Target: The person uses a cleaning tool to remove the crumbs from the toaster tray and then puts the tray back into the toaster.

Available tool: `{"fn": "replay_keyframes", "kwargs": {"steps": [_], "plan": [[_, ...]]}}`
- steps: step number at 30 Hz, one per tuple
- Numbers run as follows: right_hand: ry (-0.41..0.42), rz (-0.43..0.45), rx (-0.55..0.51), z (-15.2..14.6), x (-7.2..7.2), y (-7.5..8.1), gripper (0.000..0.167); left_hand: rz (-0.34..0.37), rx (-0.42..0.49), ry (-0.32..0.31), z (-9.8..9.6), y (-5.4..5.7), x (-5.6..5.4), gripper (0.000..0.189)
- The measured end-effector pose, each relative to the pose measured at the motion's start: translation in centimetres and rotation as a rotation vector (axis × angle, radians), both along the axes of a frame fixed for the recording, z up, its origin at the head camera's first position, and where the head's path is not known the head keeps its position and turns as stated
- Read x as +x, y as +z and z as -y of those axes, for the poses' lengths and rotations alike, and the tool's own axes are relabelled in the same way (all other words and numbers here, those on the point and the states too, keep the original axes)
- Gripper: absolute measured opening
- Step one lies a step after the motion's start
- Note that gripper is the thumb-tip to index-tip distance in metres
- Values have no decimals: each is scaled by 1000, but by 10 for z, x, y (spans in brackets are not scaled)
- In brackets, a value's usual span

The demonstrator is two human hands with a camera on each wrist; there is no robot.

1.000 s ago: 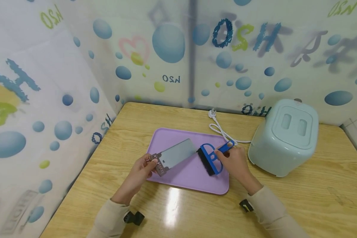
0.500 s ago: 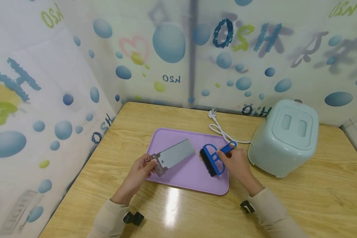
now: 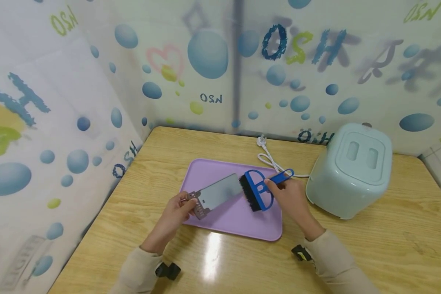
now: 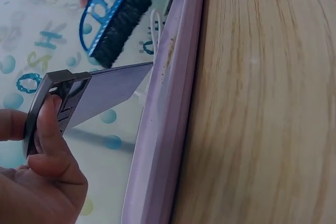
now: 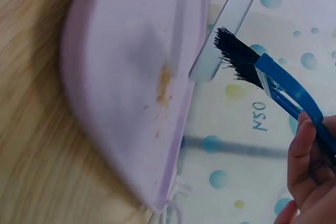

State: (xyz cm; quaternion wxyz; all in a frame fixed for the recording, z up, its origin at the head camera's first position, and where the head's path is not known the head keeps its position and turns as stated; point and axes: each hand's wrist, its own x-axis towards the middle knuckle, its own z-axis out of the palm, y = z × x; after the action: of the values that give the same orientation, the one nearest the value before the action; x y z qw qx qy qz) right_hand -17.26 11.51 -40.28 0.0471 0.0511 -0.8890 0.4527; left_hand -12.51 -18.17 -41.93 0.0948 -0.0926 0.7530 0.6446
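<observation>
My left hand [image 3: 174, 216] pinches the brown slotted end of a flat metal crumb tray [image 3: 219, 192], thumb on top. The plate tilts over a purple tray [image 3: 231, 226], its free end pointing up and right in the head view. In my right hand [image 3: 290, 200] is the handle of a blue hand brush [image 3: 250, 194] with black bristles. Those bristles are right at the crumb tray's free end. Brown crumbs [image 5: 164, 85] lie in a small patch on the purple tray, seen in the right wrist view.
A pale green toaster [image 3: 353, 175] with a lid over its top stands right of the purple tray. Its white cord and plug [image 3: 261, 141] lie behind the tray on the wooden table [image 3: 161, 163]. Printed cloth walls [image 3: 220, 110] close off the back and left.
The brush first shifted slightly right, away from the crumb tray's end, then came up and left to that end again. The left hand and crumb tray have hardly moved.
</observation>
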Motion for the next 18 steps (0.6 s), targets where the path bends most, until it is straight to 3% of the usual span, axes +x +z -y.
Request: {"fn": "replay_keyframes", "kwargs": {"steps": [12, 18], "plan": [[129, -20, -246, 35, 13, 17, 18, 7, 70, -6, -10, 2, -1, 18], [158, -7, -268, 45, 18, 19, 16, 3, 86, -29, -10, 1, -1, 18]]}}
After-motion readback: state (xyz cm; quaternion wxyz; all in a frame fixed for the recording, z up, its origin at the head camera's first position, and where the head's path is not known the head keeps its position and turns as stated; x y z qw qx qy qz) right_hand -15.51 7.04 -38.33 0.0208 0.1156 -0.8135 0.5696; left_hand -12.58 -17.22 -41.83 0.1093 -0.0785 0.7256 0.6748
